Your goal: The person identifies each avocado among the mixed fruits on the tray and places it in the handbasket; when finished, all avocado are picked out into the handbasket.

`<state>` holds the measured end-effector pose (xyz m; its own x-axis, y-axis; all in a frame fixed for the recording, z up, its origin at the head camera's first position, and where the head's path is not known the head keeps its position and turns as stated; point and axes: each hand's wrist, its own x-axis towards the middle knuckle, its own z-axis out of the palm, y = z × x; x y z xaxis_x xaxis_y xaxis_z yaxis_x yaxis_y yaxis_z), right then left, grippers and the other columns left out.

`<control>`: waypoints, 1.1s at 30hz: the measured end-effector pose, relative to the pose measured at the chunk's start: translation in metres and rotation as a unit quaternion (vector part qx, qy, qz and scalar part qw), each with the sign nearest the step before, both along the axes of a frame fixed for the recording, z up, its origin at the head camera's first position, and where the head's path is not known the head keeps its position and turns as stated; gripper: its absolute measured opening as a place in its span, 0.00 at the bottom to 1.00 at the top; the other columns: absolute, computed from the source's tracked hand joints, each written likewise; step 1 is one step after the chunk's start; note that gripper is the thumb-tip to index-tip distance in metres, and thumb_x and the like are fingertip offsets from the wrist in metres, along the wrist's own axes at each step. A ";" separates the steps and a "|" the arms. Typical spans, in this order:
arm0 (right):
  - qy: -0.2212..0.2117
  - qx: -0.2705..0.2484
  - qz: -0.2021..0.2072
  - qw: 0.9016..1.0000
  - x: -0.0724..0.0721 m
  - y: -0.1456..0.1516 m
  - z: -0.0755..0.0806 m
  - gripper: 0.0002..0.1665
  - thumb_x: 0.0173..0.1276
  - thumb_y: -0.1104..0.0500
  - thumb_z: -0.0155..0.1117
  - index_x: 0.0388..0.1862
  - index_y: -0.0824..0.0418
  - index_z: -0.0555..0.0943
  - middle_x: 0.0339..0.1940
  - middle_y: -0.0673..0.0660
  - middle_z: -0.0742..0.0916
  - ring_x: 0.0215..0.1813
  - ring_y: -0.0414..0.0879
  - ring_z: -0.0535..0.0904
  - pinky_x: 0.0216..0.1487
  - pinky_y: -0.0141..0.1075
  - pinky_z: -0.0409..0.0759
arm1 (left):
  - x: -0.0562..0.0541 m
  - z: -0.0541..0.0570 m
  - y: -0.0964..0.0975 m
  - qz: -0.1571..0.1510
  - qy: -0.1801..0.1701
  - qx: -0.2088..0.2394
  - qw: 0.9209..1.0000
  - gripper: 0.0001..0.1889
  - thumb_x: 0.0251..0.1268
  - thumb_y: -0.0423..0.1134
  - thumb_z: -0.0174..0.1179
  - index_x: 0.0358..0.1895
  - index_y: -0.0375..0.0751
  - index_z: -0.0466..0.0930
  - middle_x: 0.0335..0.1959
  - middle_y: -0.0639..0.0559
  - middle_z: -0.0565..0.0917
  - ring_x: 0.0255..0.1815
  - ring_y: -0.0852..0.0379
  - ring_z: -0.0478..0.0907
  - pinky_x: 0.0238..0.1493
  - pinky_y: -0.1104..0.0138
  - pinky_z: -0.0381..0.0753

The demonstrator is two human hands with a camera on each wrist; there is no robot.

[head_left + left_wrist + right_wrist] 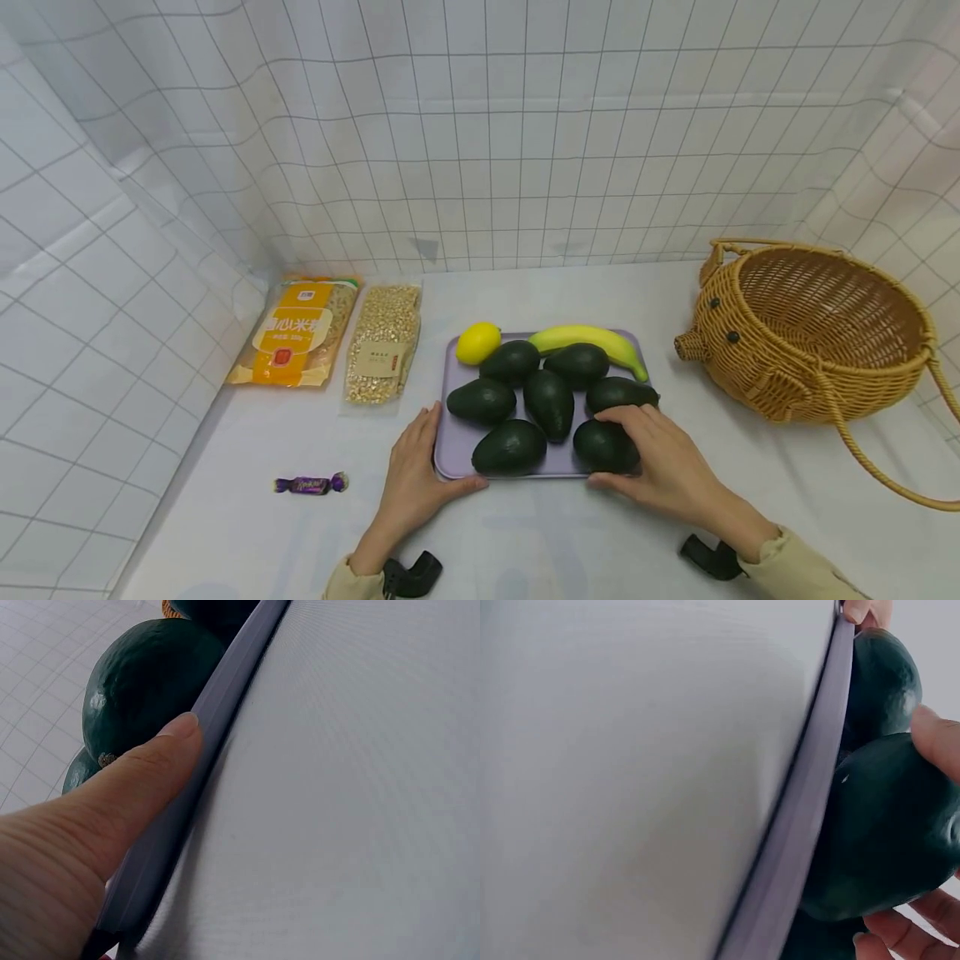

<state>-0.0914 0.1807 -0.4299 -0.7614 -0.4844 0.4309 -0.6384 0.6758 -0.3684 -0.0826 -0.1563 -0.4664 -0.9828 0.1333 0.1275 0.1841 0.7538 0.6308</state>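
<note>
A lilac tray [441, 454] holds several dark green avocados, a yellow lemon [478, 343] and a banana [588, 340]. At the tray's front left corner, my left hand [418, 467] rests with straight fingers along the left side. Its thumb [161, 757] lies over the front rim, beside an avocado [510, 448]. My right hand [671, 467] grips the front right avocado [885, 825], thumb on one side and fingers curled on the other. Behind it sits another avocado [618, 392], close to the right hand's knuckles.
To the right stands a wicker basket [780, 367] with an animal face and a rope handle [862, 454]. A yellow-orange food packet [296, 333] and a clear bag of grains [384, 342] lie at the back left. A purple-wrapped candy [311, 484] lies left of my left hand.
</note>
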 end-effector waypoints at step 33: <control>-0.051 -0.177 -0.017 0.983 -0.012 0.021 0.052 0.42 0.41 0.67 0.81 0.56 0.59 0.71 0.50 0.48 0.78 0.37 0.38 0.78 0.37 0.26 0.75 | 0.001 -0.001 0.000 -0.002 0.008 0.005 1.000 0.62 0.35 0.64 0.74 0.73 0.34 0.53 0.70 0.37 0.60 0.70 0.39 0.53 0.66 0.43 0.50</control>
